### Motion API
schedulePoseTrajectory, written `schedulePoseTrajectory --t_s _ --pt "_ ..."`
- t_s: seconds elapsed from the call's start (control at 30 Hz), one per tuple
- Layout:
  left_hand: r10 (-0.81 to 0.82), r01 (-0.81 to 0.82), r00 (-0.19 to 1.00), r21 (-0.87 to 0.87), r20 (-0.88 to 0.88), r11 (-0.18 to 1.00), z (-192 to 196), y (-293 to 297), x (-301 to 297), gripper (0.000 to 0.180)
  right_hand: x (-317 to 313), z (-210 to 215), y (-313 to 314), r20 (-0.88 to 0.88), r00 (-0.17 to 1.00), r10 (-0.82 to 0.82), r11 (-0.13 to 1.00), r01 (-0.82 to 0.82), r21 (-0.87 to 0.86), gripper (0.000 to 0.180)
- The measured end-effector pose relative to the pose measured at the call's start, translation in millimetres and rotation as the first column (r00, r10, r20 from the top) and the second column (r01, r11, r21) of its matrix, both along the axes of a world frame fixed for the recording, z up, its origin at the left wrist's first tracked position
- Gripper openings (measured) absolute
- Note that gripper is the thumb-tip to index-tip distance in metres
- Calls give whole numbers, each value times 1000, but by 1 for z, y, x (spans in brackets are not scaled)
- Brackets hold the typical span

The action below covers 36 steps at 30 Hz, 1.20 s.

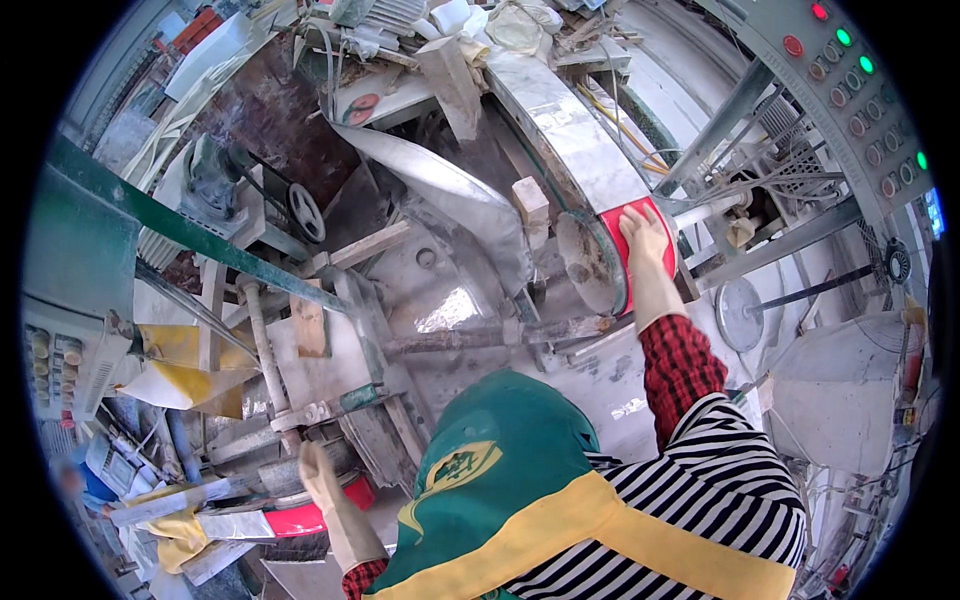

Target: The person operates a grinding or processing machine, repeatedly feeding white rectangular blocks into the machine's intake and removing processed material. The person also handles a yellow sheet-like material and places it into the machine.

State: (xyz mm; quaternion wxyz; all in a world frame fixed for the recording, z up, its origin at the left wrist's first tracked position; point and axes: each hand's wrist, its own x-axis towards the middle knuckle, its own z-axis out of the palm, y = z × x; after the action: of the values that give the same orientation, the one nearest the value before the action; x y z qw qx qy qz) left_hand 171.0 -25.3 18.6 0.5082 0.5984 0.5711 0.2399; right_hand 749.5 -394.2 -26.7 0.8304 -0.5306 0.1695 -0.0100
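Observation:
My right hand (645, 240), in a pale glove, reaches forward and presses flat on a red pad (660, 262). The pad sits against the side of a round grey disc (585, 262) at the end of a long pale stone piece (570, 130). My left hand (322, 478), also gloved, is low at the left. Its fingers point up and rest against a grey machine frame (300, 415), just above a red curved part (300, 520). It holds nothing that I can see. A green and yellow apron (500, 500) covers the lower middle.
A grey control panel (850, 70) with red and green buttons hangs at the upper right. A green beam (180, 230) crosses the left, with a button box (55, 360) below it. Yellow cloth (180, 375), a black handwheel (305, 212) and a white disc (738, 312) surround the wet, dusty machine bed.

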Motion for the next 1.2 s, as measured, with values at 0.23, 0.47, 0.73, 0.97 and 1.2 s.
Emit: schedulePoseTrajectory --t_s 0.23,0.47,0.73,0.97,1.2 --pt "547 -204 690 596 -475 776 -12 76 -136 79 -157 -70 57 139 822 552 823 -511 -248 38" --pt "551 -303 471 460 -689 835 8 104 -195 91 -224 -64 38 -429 501 751 200 -793 -575 37" --pt "567 -280 665 542 -487 793 -12 109 -233 82 -212 -133 -44 -628 479 613 -249 -638 -729 45" --pt "653 -480 615 446 -442 755 12 110 -213 72 -208 -133 -11 -504 412 759 -154 -639 -754 37" --pt "698 -540 668 477 -258 693 -26 96 -203 88 -234 -93 69 -465 343 816 196 -921 -336 43"
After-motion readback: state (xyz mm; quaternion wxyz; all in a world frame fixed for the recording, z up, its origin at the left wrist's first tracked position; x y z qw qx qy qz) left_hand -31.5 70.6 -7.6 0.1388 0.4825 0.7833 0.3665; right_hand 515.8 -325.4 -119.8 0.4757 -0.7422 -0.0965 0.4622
